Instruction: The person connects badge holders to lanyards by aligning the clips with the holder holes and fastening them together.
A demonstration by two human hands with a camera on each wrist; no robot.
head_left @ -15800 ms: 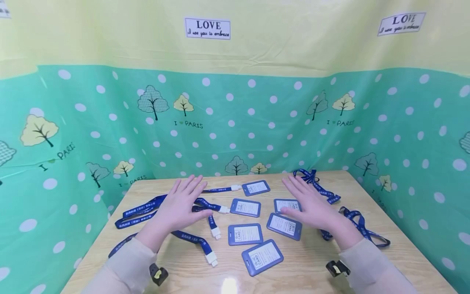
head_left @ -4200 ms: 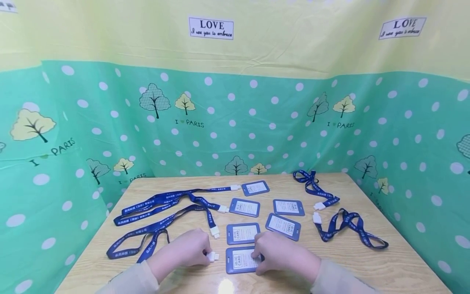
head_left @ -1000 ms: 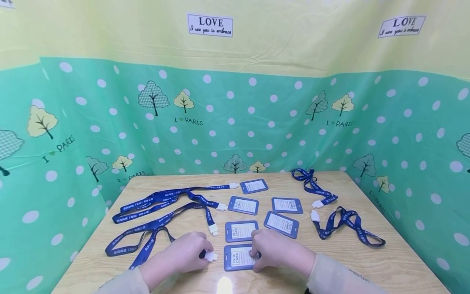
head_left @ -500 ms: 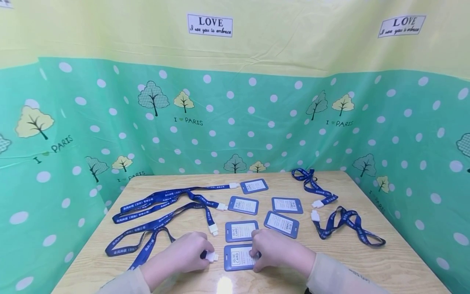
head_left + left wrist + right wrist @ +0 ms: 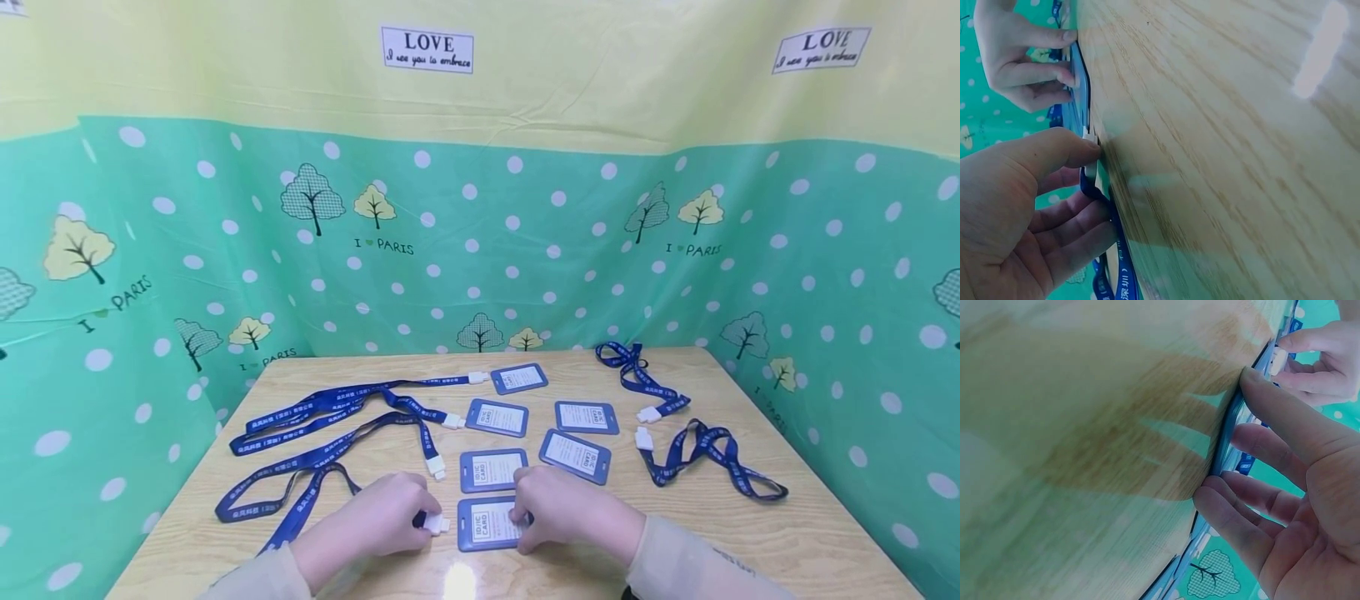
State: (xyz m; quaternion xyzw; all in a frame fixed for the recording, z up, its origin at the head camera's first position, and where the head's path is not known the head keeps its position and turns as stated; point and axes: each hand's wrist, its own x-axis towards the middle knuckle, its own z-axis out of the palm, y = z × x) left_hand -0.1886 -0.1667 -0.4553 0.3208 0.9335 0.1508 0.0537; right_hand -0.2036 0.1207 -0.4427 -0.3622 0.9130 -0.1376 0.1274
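Note:
My left hand (image 5: 393, 515) pinches the white plastic clip (image 5: 435, 523) of the nearest blue lanyard (image 5: 296, 512) between thumb and fingers; the strap trails away to the left. Just right of the clip, a small gap apart, lies a blue ID card holder (image 5: 480, 527), its slotted end facing the clip. My right hand (image 5: 562, 510) grips the holder's right end, thumb on the near edge and fingers over the top, hiding that end. In the right wrist view the card holder (image 5: 1227, 428) stays flat on the wood. The left wrist view shows the lanyard strap (image 5: 1124, 262) below the fingers.
More blue card holders, such as one (image 5: 493, 472) just beyond the gripped one, lie mid-table. Several lanyards spread leftward, one with its clip (image 5: 437, 467) behind my left hand. Two other lanyards (image 5: 712, 454) (image 5: 645, 383) lie at right. A green curtain (image 5: 480, 250) surrounds the wooden table (image 5: 795, 550).
Earlier both hands hovered open; since then the left has taken the lanyard clip, the right the nearest card holder, now turned straight. In the last second the clip has edged slightly right.

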